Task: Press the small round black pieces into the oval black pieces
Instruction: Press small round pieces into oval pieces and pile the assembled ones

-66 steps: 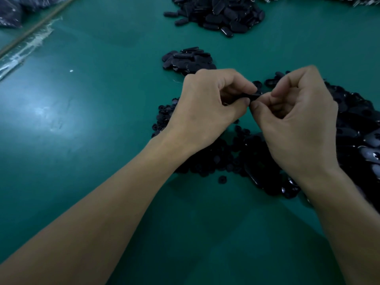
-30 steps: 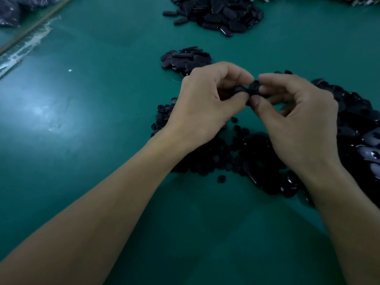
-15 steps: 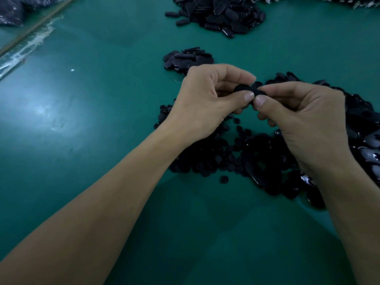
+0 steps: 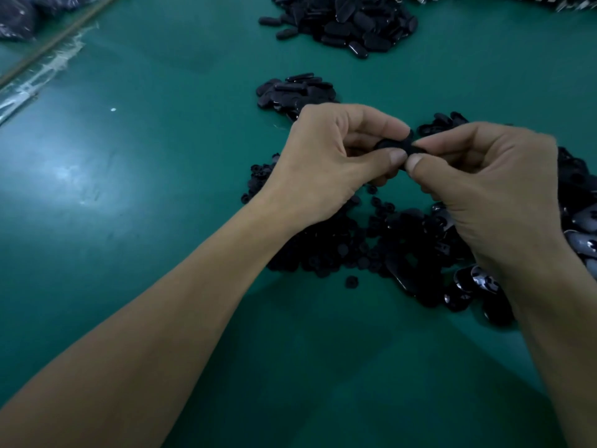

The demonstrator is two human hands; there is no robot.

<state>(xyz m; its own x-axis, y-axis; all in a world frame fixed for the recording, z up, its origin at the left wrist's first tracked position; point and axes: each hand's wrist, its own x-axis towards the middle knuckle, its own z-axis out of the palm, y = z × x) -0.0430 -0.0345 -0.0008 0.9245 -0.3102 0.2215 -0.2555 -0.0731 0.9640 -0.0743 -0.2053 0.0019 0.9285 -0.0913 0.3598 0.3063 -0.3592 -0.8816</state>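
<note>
- Both hands meet above the middle of the green table (image 4: 129, 221), thumbs tip to tip.
- The left hand (image 4: 326, 163) has its fingers (image 4: 374, 124) curled over, and thumb and forefinger pinch one end of an oval black piece (image 4: 395, 146).
- The right hand (image 4: 494, 189) nips the other end of that same piece, thumb below and forefinger on top, with the rest of its fingers tucked in.
- So the oval black piece sits in the air between the two hands, clear of the table and mostly hidden by the fingertips.
- I cannot tell whether a small round piece is seated in it, because the thumbs cover that spot.
- Under the left wrist lies a heap of small round black pieces (image 4: 323, 250), and one loose round piece (image 4: 351, 282) lies just on its near side.
- Glossy oval pieces (image 4: 581, 244) spread beneath the right hand, out to the right edge.
- A small pile of ovals (image 4: 295, 92) sits just beyond the left hand.
- A bigger far pile (image 4: 349, 21) lies at the far edge.
- A clear plastic strip (image 4: 42, 76) runs slantwise near the far left corner, with a dark bag (image 4: 13, 17) right in that corner.
</note>
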